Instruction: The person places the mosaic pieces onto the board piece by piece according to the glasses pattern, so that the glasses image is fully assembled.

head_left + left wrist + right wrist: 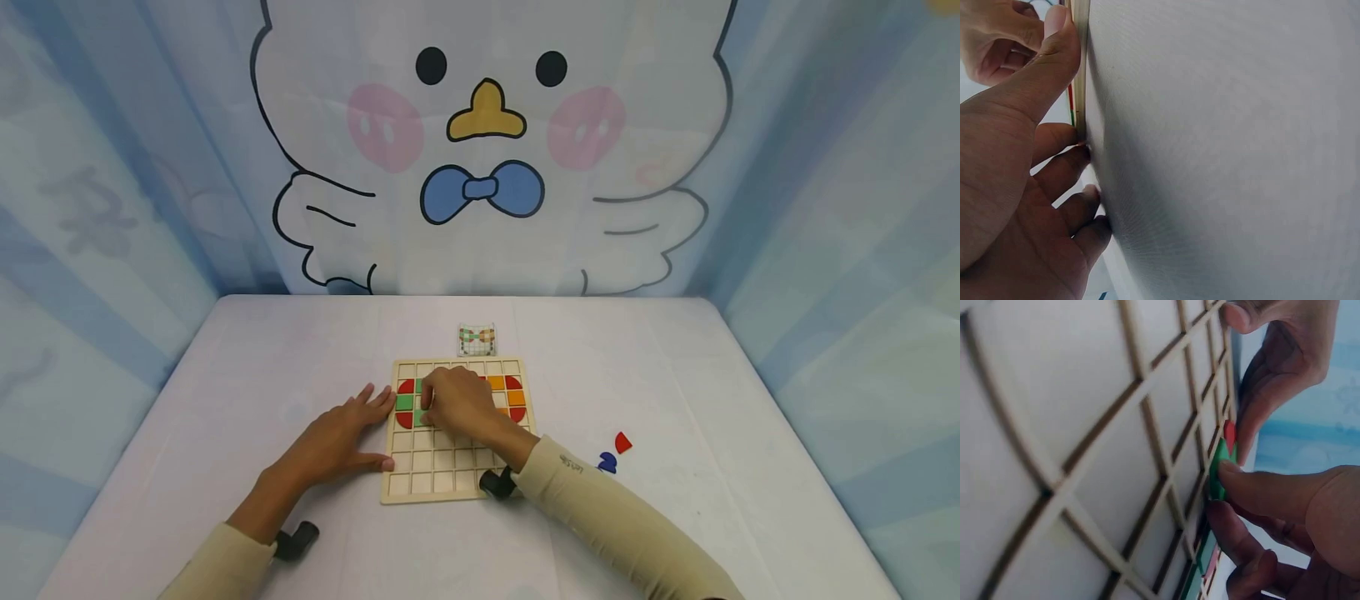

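A wooden grid board [432,483] lies on the table with red, green and orange pieces in its upper rows. My left hand [337,440] rests at the board's left side, fingers spread, its thumb [1054,44] against the board's edge. Over the upper left squares, my right hand [461,402] bends its fingers down to the grid. In the right wrist view, its thumb and forefinger pinch a green piece [1215,487] close over the grid, beside a red piece [1230,432]. The right hand hides the middle of the upper rows in the head view.
A small pattern card [477,340] stands just behind the board, showing a coloured bow shape. To the right of the board lie a loose red piece [622,442] and a blue piece [608,462], the latter near the right sleeve [600,500]. A printed curtain [487,250] encloses the table.
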Tool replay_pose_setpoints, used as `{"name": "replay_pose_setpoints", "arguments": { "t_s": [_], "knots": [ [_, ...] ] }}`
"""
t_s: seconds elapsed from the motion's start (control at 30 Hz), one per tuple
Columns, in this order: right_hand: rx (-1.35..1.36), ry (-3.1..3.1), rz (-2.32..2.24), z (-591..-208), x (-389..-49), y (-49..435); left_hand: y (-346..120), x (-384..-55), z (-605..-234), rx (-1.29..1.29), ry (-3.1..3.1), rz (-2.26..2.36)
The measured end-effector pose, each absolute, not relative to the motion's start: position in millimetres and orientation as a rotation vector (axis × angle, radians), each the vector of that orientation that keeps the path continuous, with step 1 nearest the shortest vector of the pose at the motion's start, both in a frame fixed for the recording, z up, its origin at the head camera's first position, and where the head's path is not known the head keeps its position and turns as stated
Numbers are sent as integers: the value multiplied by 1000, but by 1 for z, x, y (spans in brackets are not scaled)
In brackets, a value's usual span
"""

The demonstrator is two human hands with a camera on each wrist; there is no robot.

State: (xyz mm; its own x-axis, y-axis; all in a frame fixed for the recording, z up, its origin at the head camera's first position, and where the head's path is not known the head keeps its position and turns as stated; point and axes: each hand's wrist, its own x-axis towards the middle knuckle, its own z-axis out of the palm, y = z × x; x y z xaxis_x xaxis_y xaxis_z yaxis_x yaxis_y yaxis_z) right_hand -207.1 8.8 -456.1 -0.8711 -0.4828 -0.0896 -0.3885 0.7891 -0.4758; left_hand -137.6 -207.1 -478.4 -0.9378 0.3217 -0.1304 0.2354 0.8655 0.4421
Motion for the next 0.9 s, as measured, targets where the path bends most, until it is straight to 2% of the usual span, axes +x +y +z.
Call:
{"name": "replay_pose_setpoints", "arguments": {
  "t_s": [0.43, 0.9],
  "knots": [
    [-774, 2901, -482, -453, -196, 9, -205, -137, -475, 423, 2838, 629],
    [-813, 2821, -661, -452, -192, 19, -204, -137, -475, 421, 2841, 632]
  ]
}}
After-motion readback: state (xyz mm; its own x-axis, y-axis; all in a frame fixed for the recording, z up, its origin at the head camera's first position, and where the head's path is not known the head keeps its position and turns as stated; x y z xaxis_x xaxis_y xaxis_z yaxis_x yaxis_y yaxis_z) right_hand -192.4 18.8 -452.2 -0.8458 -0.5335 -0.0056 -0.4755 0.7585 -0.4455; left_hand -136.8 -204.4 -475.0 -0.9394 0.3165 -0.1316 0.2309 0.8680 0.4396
